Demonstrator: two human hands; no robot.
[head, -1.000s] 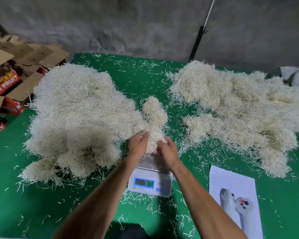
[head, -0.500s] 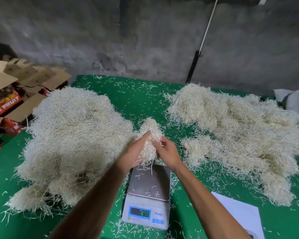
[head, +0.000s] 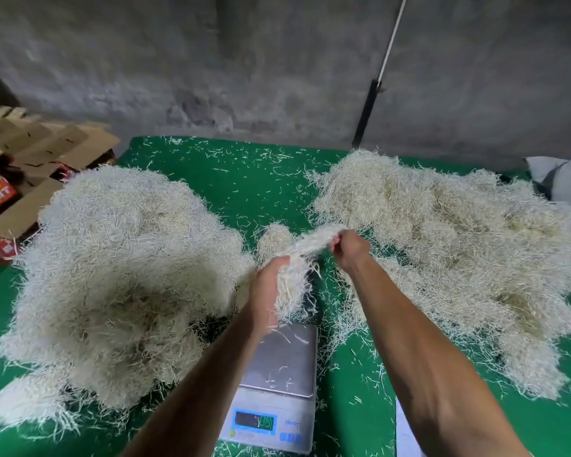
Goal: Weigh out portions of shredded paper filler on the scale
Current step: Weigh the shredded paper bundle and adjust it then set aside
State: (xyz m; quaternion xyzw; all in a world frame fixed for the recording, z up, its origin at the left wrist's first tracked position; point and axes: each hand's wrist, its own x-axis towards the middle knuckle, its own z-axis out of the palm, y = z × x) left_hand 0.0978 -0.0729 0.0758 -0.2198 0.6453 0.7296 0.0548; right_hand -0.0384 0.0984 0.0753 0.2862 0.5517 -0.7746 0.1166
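A white digital scale (head: 279, 374) with a steel pan stands at the near edge of the green table; only a few loose strands lie on the pan. Above and beyond it both hands hold one stretched portion of shredded paper filler (head: 302, 255). My left hand (head: 269, 291) grips its lower end. My right hand (head: 350, 247) pinches its upper end, further right. A big filler pile (head: 119, 275) lies to the left, another pile (head: 442, 242) to the right. A small clump (head: 272, 237) sits between them.
The green table (head: 244, 179) is strewn with loose strands. Cardboard boxes (head: 23, 179) are stacked off the left edge. A pole (head: 376, 84) leans on the grey wall behind. A white paper sheet (head: 406, 433) lies right of the scale, and grey cloth (head: 561, 179) at far right.
Both hands have lifted the filler portion off the scale pan and pulled it apart, the right hand moving up and right. The pan now lies nearly bare. The camera tilted up.
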